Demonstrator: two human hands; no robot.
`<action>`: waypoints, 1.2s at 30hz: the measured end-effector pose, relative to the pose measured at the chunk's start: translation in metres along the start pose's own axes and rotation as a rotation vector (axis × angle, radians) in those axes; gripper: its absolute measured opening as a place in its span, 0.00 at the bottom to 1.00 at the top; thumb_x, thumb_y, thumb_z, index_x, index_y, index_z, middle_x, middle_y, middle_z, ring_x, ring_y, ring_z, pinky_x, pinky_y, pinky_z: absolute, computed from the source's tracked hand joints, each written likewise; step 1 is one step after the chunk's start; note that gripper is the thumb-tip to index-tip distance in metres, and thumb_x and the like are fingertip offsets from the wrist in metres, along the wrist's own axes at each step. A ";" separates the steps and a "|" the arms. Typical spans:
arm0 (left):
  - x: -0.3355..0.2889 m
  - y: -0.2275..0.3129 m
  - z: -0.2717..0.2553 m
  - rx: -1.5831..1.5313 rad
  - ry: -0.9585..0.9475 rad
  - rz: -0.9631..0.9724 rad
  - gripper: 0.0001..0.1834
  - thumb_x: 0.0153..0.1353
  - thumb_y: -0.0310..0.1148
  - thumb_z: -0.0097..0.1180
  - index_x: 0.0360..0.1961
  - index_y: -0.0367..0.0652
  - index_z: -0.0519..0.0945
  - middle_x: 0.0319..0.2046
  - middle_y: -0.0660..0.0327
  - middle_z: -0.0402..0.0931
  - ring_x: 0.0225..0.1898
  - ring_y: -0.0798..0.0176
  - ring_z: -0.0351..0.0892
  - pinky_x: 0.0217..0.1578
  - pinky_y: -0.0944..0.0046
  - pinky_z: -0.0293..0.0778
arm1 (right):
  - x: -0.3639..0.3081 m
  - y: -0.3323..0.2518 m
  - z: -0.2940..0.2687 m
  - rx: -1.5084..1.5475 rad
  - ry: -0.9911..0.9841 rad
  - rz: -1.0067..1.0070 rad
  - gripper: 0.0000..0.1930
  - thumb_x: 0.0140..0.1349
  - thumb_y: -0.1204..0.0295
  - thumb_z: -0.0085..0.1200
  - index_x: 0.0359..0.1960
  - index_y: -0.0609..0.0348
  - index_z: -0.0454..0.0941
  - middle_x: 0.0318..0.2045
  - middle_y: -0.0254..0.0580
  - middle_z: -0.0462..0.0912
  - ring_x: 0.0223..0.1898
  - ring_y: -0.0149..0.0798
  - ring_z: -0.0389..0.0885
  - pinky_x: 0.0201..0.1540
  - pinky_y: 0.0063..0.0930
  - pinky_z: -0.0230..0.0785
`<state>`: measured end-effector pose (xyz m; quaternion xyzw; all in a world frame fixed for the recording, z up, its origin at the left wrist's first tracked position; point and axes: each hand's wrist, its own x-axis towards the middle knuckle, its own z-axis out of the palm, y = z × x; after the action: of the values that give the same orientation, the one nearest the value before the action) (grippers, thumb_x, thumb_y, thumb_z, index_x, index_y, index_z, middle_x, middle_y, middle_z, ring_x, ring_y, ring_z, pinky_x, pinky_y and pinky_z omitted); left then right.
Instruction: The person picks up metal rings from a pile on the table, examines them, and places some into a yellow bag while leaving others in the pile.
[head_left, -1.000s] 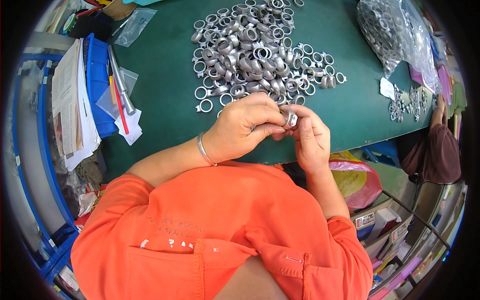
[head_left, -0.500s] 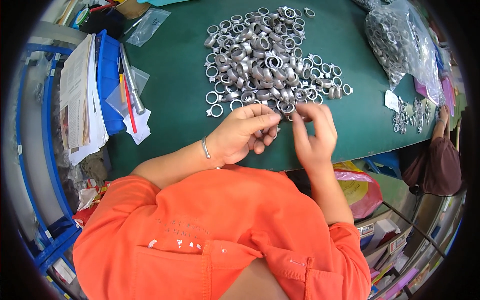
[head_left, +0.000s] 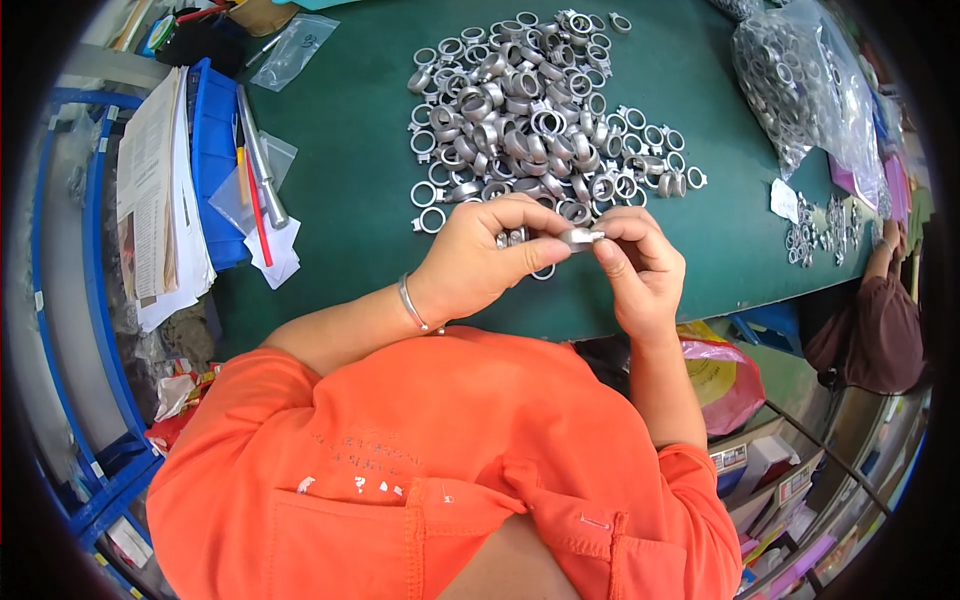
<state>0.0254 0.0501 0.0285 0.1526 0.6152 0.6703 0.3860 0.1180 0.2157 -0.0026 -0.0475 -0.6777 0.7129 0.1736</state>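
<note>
Between my two hands is a silver-grey metal ring (head_left: pixel 578 238), pinched at its left side by my left hand (head_left: pixel 488 245) and at its small right-hand projection by my right hand (head_left: pixel 642 262). More metal shows inside the curled fingers of my left hand; its shape is mostly hidden. Just beyond my fingers lies a large heap of similar metal rings (head_left: pixel 525 115), many with a small tab on the rim. One loose ring (head_left: pixel 543 272) lies on the table below my left fingers.
The green table (head_left: pixel 350 150) carries a blue bin (head_left: pixel 215 150) with papers (head_left: pixel 155 200), a metal rod (head_left: pixel 262 160) and a red pen (head_left: pixel 260 220) at left. A clear bag of rings (head_left: pixel 790 80) stands at far right, near small parts (head_left: pixel 820 230). Another person's arm (head_left: pixel 880 255) reaches in there.
My hands have come together around a ring, which now shows between the fingertips. The left fingers have moved right and uncurled partly. The loose ring below them has come into sight.
</note>
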 end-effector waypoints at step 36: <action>-0.002 -0.012 -0.009 -0.546 -0.171 -0.300 0.09 0.62 0.33 0.50 0.36 0.37 0.74 0.25 0.59 0.74 0.26 0.69 0.76 0.16 0.74 0.68 | -0.001 -0.011 0.007 -0.741 0.066 -0.366 0.11 0.42 0.84 0.59 0.31 0.63 0.78 0.28 0.43 0.74 0.28 0.43 0.73 0.29 0.28 0.68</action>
<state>0.0248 0.0421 0.0157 0.0069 0.3936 0.7310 0.5574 0.1189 0.2091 0.0085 -0.0082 -0.8797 0.3763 0.2904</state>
